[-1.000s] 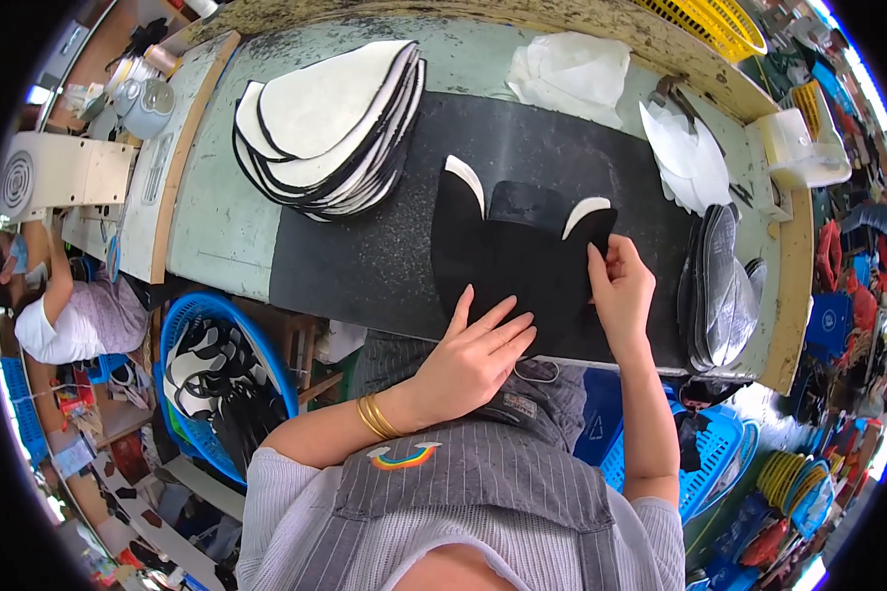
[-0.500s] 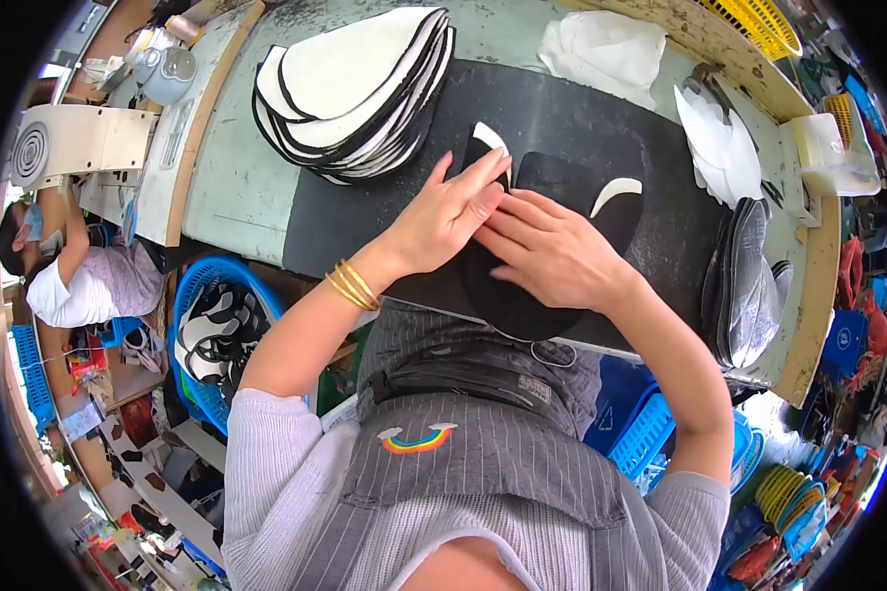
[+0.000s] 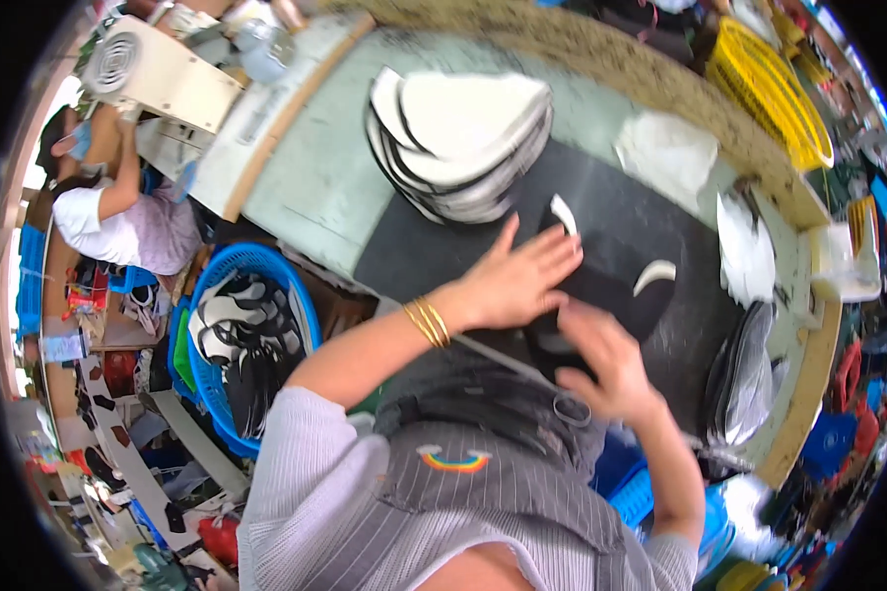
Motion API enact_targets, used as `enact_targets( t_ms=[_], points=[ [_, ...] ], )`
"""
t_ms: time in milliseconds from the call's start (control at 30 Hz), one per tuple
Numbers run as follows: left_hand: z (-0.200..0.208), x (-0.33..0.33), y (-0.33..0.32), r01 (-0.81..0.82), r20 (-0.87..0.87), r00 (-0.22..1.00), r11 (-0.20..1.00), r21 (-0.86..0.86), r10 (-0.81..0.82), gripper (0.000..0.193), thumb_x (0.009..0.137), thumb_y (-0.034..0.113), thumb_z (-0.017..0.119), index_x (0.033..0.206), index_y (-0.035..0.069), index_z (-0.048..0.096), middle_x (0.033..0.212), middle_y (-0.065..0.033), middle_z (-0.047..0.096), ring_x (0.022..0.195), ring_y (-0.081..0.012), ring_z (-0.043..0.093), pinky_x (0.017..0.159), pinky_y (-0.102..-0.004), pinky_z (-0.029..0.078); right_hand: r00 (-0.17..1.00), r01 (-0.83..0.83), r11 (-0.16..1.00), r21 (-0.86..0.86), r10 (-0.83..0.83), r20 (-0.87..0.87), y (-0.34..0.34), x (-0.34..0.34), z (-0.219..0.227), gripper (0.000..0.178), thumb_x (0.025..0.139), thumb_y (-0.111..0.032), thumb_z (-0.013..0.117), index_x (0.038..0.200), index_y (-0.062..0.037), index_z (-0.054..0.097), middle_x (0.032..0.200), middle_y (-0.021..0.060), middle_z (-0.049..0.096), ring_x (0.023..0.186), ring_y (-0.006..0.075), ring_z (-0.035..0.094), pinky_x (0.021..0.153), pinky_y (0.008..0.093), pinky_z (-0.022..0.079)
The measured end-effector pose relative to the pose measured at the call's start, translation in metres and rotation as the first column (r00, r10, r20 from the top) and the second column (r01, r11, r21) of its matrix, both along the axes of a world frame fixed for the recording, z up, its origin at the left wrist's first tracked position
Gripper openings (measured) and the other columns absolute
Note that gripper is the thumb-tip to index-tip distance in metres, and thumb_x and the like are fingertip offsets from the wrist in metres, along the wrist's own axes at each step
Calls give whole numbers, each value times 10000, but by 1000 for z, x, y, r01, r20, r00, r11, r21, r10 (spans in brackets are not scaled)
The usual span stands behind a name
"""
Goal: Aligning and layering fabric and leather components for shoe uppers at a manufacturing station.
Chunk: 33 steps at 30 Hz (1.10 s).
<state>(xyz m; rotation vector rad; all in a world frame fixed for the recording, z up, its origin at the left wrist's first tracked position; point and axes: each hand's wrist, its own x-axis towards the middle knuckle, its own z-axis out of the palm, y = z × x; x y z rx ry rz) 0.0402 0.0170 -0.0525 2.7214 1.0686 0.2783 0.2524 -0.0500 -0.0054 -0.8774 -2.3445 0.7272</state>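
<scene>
On a black mat (image 3: 414, 236) lies a dark, curved flat piece (image 3: 646, 310) with a white crescent (image 3: 654, 276) at its right end and a white strip (image 3: 563, 213) at its upper left. My left hand (image 3: 517, 278) rests flat on it, fingers stretched out and just below the white strip. Beside it, slightly smeared by motion, my right hand (image 3: 606, 360) has its fingers apart with nothing seen in them; contact with the piece cannot be made out. A stack of white, black-edged pieces (image 3: 478, 113) sits beyond my left hand.
A blue basket (image 3: 310, 310) of black and white pieces stands left of the bench. Dark and silvery pieces (image 3: 744, 379) are stacked at the right, near white sheets (image 3: 744, 246). A wooden rim (image 3: 601, 64) bounds the bench. Another person (image 3: 128, 222) works at far left.
My right hand has drawn back toward me, away from my left hand, and its fingers have spread. The left hand stays on the dark piece. The whole view has shifted and tilted.
</scene>
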Motion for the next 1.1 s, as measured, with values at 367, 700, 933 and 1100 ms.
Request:
enact_targets(
  t_ms=[367,700,933,1100],
  points=[
    [73,-100,65,-464,170,885,853,239,433,284,827,226,627,964,-19,581,1061,-160,622,1001,-333,592,905,-382,464,922,326,887,-327,-374,-96,52,-31,47,184,850,-84,638,998,23,642,847,117,671,786,155,661,703,256,507],
    [80,-107,98,-444,155,895,868,223,418,177,832,157,604,752,0,583,735,-115,625,618,-218,608,579,-316,495,860,413,911,12,-386,-335,143,-133,20,130,824,-82,638,894,14,586,878,148,612,818,269,621,692,344,491],
    [111,-135,149,-737,932,249,676,5,265,334,937,303,569,764,21,520,606,-75,467,535,-148,389,506,-314,371,945,243,902,357,-303,120,174,-175,1,430,869,-298,549,1151,24,511,1221,201,510,1060,375,484,946,435,388],
    [202,-72,119,-647,821,557,556,522,-124,184,883,158,649,797,31,548,670,-58,508,534,-187,425,512,-300,380,969,237,913,334,-247,-11,170,-171,1,399,853,-272,577,1112,29,536,1182,181,531,1034,358,491,911,413,410]
  ],
)
